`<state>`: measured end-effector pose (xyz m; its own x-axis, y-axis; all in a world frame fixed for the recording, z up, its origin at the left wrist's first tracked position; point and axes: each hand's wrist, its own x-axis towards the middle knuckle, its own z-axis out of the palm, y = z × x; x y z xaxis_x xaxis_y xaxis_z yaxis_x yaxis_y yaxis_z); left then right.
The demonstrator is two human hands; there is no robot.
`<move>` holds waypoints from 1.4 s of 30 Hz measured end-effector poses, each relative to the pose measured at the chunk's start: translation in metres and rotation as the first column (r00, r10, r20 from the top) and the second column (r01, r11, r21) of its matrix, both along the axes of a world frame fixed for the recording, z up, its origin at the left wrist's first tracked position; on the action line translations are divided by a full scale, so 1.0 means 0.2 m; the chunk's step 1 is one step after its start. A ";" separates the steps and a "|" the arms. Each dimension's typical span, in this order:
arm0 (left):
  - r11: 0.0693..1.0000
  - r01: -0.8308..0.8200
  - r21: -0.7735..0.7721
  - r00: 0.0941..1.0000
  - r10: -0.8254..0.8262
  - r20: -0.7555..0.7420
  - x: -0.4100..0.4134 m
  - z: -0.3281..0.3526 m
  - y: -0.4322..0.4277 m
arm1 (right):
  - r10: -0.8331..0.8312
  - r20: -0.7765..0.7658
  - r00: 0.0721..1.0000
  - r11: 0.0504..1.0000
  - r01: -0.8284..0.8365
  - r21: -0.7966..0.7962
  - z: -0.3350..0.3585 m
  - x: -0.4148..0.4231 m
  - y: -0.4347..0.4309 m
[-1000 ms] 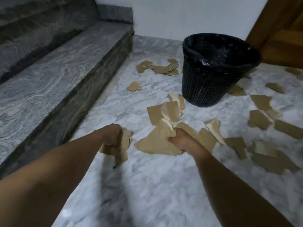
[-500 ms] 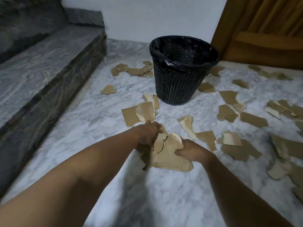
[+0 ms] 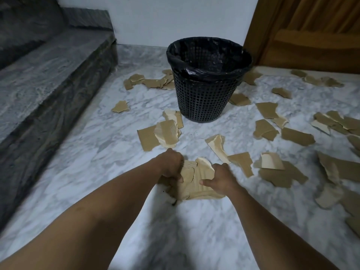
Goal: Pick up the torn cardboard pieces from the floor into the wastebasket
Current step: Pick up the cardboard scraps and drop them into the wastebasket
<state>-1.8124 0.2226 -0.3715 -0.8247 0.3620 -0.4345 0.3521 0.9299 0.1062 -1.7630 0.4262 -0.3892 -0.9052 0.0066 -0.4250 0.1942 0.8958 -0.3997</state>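
A bundle of torn brown cardboard pieces (image 3: 194,182) is held between both hands just above the marble floor. My left hand (image 3: 172,164) grips its left side and my right hand (image 3: 221,178) grips its right side. The black mesh wastebasket (image 3: 206,98), lined with a black bag, stands upright farther ahead, beyond the hands. Loose cardboard pieces (image 3: 165,133) lie on the floor between the hands and the basket, and several more pieces (image 3: 282,172) are scattered to the right.
A dark grey stone step (image 3: 48,90) runs along the left. A wooden door (image 3: 311,32) stands at the back right, a white wall (image 3: 175,18) behind the basket. More cardboard scraps (image 3: 152,81) lie left of the basket.
My two hands came together, joining the pieces each held into one bundle. The view swung right, so the basket now sits nearer the middle.
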 end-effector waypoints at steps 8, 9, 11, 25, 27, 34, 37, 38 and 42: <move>0.992 0.058 -0.108 0.998 -0.059 -0.007 0.10 -0.04 -0.10 | -0.154 0.079 0.985 0.931 0.172 -0.324 -0.03 0.05 -0.01; 0.997 -0.002 -0.083 1.000 0.002 0.011 0.11 -0.03 -0.11 | -0.139 0.126 0.982 0.927 0.174 -0.331 -0.03 0.05 0.00; 0.990 -0.126 0.057 0.990 0.122 0.065 0.14 -0.01 -0.14 | -0.143 0.213 0.967 0.899 0.217 -0.381 -0.01 0.04 0.05; 0.195 -0.752 0.630 0.589 0.627 0.509 0.22 0.11 -0.58 | -0.557 0.283 0.781 0.423 0.560 -0.713 0.16 -0.07 0.24; 0.085 -0.730 0.679 0.536 0.687 0.491 0.18 0.15 -0.64 | -0.636 0.278 0.720 0.346 0.588 -0.731 0.19 -0.11 0.26; -0.039 -0.726 0.687 0.471 0.699 0.538 0.11 0.19 -0.72 | -0.654 0.166 0.738 0.478 0.574 -0.665 0.17 -0.18 0.24; 0.049 -0.771 0.634 0.501 0.661 0.558 0.09 0.16 -0.69 | -0.566 0.049 0.823 0.692 0.506 -0.514 0.12 -0.19 0.17; 0.071 -0.779 0.623 0.515 0.640 0.571 0.08 0.16 -0.67 | -0.515 0.014 0.857 0.756 0.461 -0.465 0.10 -0.19 0.14; 0.200 -0.784 0.588 0.571 0.605 0.555 -0.01 0.17 -0.57 | -0.318 -0.061 0.946 0.936 0.303 -0.180 0.14 -0.23 0.04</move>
<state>-1.8139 0.1091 -0.3370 -0.8605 -0.0917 -0.5011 -0.5022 0.3172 0.8045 -1.8081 0.4338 -0.3608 -0.9029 0.2297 -0.3632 0.4096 0.7159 -0.5655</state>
